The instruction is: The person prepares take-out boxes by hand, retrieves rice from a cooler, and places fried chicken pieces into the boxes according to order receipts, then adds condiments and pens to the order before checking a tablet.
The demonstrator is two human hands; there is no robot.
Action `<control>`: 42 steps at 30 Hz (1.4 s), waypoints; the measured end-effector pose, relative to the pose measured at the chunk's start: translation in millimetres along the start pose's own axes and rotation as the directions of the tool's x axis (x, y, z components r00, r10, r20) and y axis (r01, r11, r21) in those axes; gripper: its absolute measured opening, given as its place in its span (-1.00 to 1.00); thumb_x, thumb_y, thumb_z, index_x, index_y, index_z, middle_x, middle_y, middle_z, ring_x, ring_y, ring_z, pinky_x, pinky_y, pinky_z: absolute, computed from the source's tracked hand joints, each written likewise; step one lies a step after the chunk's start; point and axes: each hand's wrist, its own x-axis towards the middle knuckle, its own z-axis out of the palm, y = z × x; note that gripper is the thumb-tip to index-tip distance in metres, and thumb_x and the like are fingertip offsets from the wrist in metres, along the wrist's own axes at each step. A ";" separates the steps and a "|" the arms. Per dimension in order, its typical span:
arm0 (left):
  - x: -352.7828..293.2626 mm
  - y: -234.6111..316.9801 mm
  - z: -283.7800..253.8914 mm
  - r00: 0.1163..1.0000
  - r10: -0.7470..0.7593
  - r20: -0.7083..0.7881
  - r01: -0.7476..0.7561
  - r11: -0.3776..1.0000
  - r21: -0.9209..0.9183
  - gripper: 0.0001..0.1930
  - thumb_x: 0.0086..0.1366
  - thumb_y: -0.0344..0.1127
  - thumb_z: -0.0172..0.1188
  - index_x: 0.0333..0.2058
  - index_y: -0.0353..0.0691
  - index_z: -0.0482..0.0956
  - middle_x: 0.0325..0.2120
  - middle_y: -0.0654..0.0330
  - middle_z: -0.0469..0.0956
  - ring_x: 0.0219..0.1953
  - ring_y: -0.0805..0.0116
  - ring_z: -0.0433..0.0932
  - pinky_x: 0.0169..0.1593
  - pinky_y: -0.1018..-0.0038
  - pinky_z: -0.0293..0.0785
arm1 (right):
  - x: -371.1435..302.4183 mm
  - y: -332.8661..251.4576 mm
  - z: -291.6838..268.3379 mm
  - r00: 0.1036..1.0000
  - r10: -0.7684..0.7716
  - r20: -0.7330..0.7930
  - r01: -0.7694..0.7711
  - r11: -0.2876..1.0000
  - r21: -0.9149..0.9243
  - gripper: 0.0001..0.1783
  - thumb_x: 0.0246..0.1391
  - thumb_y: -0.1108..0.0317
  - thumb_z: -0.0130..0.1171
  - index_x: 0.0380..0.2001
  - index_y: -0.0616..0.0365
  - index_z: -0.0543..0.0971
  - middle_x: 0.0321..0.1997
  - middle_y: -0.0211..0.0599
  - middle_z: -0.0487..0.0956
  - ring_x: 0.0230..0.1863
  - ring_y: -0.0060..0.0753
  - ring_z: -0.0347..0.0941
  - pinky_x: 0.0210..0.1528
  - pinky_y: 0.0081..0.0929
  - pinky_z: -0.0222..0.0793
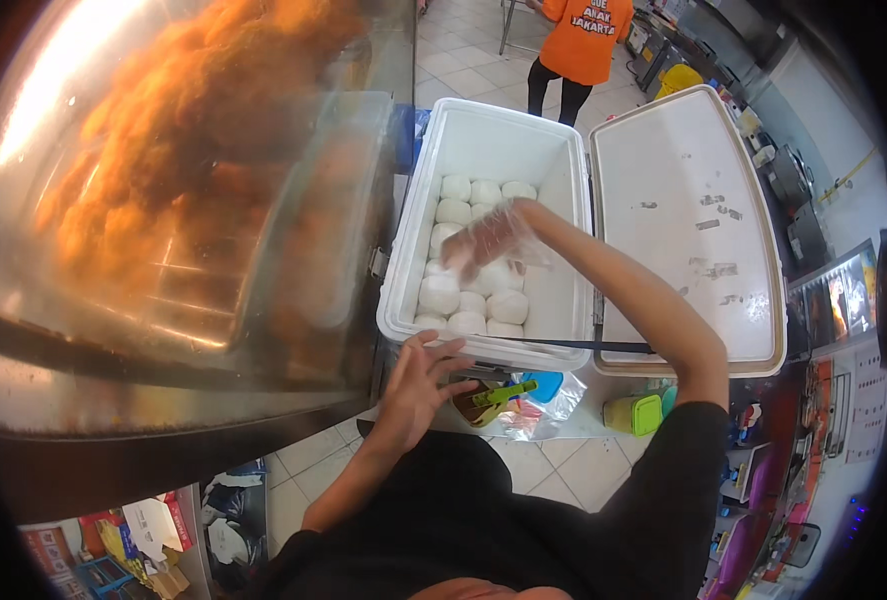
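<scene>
A large white cooler box (553, 330) stands in front of me, packed with white, rounded, wrapped-looking bundles (506, 306). My right hand (488, 243), in a thin clear plastic glove, reaches down inside. Its fingers curl over one white bundle (441, 290) near the left wall; the fingertips are partly blurred and hide part of the pile. At the cooler's near left corner, my left hand (418, 385) is bare and open, with spread fingers resting against the rim. The cooler's lid (688, 240) hangs back to the right, its pale inner face scuffed with dark marks.
A glass display case (213, 220) with orange-brown fried-looking food rises close on the left. Below the cooler are a green-handled tool (503, 392), a clear plastic bag (553, 410) and a green-lidded container (646, 414). A person in an orange shirt (588, 40) stands beyond the cooler.
</scene>
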 end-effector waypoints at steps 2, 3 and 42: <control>1.9 3.2 17.5 0.994 -0.112 0.003 0.111 0.976 -0.187 -0.51 0.42 0.15 -0.17 -0.01 -0.16 0.33 0.01 -0.05 0.39 -0.01 0.22 0.44 -0.01 0.23 0.49 | -48.3 -59.8 7.3 0.997 0.007 0.078 -0.014 0.996 0.083 -0.26 0.04 0.01 0.23 0.27 -0.16 0.24 0.25 -0.13 0.31 0.23 -0.02 0.26 0.06 -0.06 0.51; 4.8 3.9 23.7 0.995 -0.099 0.015 0.099 0.969 -0.226 -0.46 0.41 0.20 -0.25 0.04 -0.13 0.32 0.04 -0.09 0.39 0.00 0.17 0.45 -0.04 0.22 0.52 | -56.1 -67.3 5.0 0.999 0.006 0.047 -0.010 0.997 0.074 -0.27 0.04 0.01 0.22 0.26 -0.15 0.24 0.24 -0.13 0.31 0.22 -0.03 0.26 0.05 -0.07 0.51; -428.4 150.2 -398.5 0.768 0.422 -0.482 -0.382 0.906 0.185 -0.40 0.20 -0.37 0.29 0.13 -0.19 0.15 -0.18 0.11 0.50 -0.16 0.34 0.55 -0.13 0.39 0.56 | 147.5 -276.7 273.2 0.950 -0.189 -0.249 0.312 0.549 0.776 -0.53 0.15 0.08 0.12 0.03 0.13 0.42 -0.12 -0.33 0.48 -0.12 -0.35 0.47 -0.31 -0.43 0.49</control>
